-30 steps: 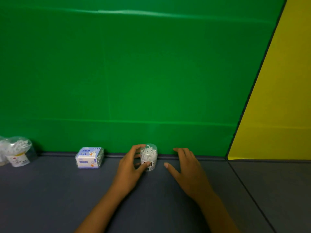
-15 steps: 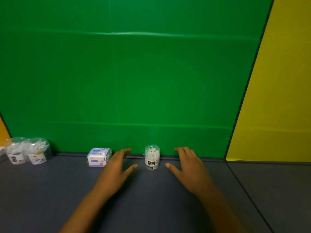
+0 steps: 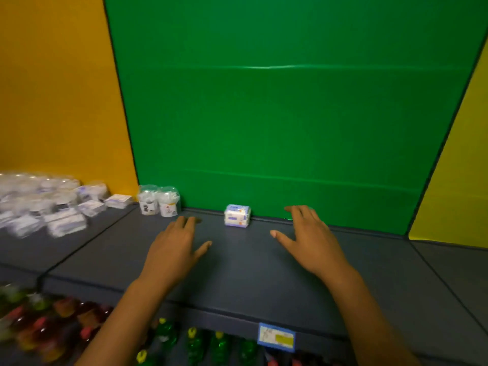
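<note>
My left hand lies flat and empty over the grey shelf, fingers straight. My right hand hovers to its right with fingers spread, holding nothing. A small white and blue packet stands against the green back panel, between and beyond the two hands, touched by neither. Two clear tubs of white cotton swabs stand side by side at the shelf's back left. The small clear jar of white sticks is not visible; my right hand covers the spot where it stood.
A blurred heap of clear tubs and flat packets fills the neighbouring shelf at the left. Below the shelf's front edge, which carries a price tag, stand green bottles and red ones. Orange and yellow panels flank the green one.
My left hand let go of the small jar and drew back to the left, now lying open. The view swung left and down, bringing the heap and lower bottles into sight.
</note>
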`<control>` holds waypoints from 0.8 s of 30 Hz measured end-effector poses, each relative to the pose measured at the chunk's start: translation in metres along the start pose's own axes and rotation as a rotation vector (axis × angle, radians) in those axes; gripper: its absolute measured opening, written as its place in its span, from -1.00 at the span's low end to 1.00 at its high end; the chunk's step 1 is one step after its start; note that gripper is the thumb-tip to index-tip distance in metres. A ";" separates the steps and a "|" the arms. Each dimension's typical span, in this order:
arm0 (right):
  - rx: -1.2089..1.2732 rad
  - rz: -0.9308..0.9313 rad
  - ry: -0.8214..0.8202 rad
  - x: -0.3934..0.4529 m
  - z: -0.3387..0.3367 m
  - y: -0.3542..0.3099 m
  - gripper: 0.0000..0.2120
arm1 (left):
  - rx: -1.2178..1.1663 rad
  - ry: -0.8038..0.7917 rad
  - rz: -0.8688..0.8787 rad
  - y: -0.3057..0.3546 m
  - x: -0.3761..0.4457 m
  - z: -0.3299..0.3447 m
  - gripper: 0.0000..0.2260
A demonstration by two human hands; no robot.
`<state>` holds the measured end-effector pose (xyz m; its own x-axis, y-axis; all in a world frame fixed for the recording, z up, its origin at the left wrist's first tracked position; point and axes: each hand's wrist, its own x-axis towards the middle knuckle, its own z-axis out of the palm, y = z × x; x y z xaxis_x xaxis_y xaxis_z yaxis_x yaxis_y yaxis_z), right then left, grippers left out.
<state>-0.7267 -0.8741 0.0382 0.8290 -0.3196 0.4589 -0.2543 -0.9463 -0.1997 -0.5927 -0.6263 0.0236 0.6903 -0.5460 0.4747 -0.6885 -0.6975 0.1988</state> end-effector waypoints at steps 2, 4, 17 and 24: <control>-0.004 -0.052 -0.018 -0.011 0.001 -0.035 -0.38 | 0.024 0.001 -0.032 -0.023 -0.030 -0.021 -0.49; 0.020 -0.095 -0.043 -0.021 0.002 -0.071 -0.39 | 0.043 0.008 -0.086 -0.047 -0.060 -0.043 -0.47; 0.181 -0.413 -0.096 -0.019 0.031 -0.290 -0.36 | 0.235 0.110 -0.383 -0.180 -0.185 -0.174 -0.45; 0.250 -0.543 -0.137 0.011 0.071 -0.378 -0.36 | 0.287 0.148 -0.488 -0.247 -0.207 -0.192 -0.48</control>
<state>-0.5855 -0.5162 0.0575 0.8683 0.2297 0.4397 0.3330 -0.9269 -0.1732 -0.6088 -0.2518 0.0409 0.8599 -0.0736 0.5051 -0.1964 -0.9611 0.1943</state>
